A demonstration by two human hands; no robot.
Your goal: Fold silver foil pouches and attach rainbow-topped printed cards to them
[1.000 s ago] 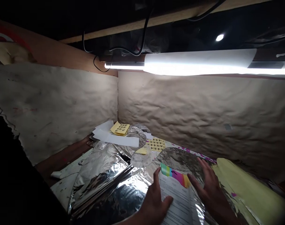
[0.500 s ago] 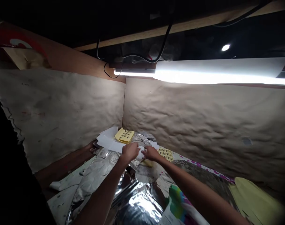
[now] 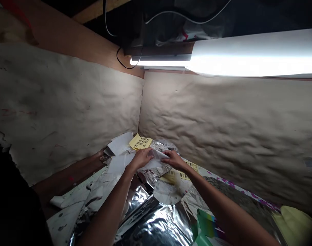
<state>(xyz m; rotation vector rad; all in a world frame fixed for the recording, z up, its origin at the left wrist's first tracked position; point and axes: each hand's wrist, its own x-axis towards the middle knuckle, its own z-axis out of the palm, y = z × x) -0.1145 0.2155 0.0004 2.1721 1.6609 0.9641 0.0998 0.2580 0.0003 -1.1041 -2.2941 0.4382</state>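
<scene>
Both my hands are at the far corner of the work surface, over a spread of papers. My left hand (image 3: 142, 158) has its fingers closed on the left side of a pale translucent sheet (image 3: 157, 155). Thumb and fingers of my right hand (image 3: 174, 160) pinch the same sheet from the right. White paper (image 3: 120, 163) lies beneath and left of my left hand. Behind it rests a folded yellow label sheet (image 3: 141, 142) with dark printed blocks. Another yellow label sheet (image 3: 191, 167) lies partly under my right forearm. A round clear piece (image 3: 168, 192) sits nearer to me.
Shiny silver foil (image 3: 156, 222) covers the near surface. A green packet (image 3: 204, 227) lies by my right forearm, with yellow material (image 3: 296, 222) at far right. Paper-covered walls (image 3: 222, 119) close off the back and left. A lit tube lamp (image 3: 161, 63) hangs above.
The pale sheet between my hands now shows raised and tilted. White paper left of my left hand is more exposed. The whole view has shifted, with the lamp higher in it.
</scene>
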